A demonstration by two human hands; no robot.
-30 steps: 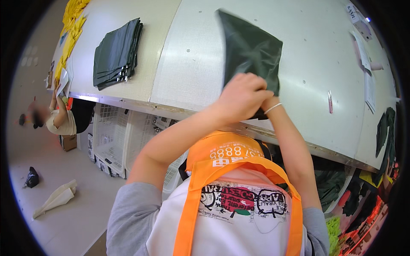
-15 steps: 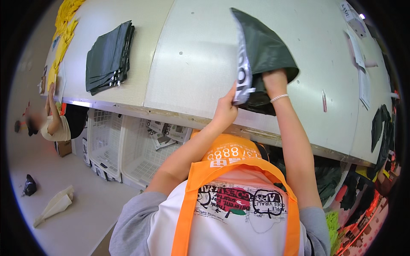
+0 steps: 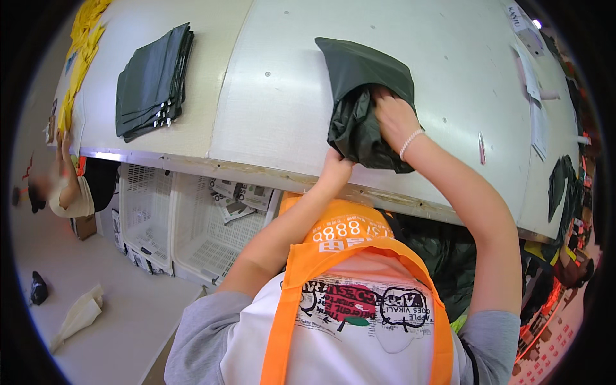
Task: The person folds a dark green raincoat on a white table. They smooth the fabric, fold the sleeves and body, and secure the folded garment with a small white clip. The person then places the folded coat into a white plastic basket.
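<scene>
A dark green plastic mailing bag (image 3: pixel 369 59) lies over the metal worktop with its mouth toward me. Crumpled black plastic-like material (image 3: pixel 362 125) bulges out of that mouth. My left hand (image 3: pixel 337 170) is closed on the bag's near lower edge, its fingertips hidden beneath. My right hand (image 3: pixel 393 115), a beaded bracelet at its wrist, reaches into the mouth beside the black material. Its fingertips are hidden inside, so their grip cannot be made out. Farther left rests a stack of flat dark green bags (image 3: pixel 151 83).
White plastic baskets (image 3: pixel 205 247) stand below the table's front edge (image 3: pixel 256 172), one holding printed packages. A thin pen-like item (image 3: pixel 481 147), papers (image 3: pixel 538 125) and a white box (image 3: pixel 526 29) lie to the right. Yellow cloth (image 3: pixel 77 70) and another person (image 3: pixel 74 186) are at far left.
The bag has come down and left, its white printed side turning out of sight. My right hand has moved left with it, and more black material shows at the mouth.
</scene>
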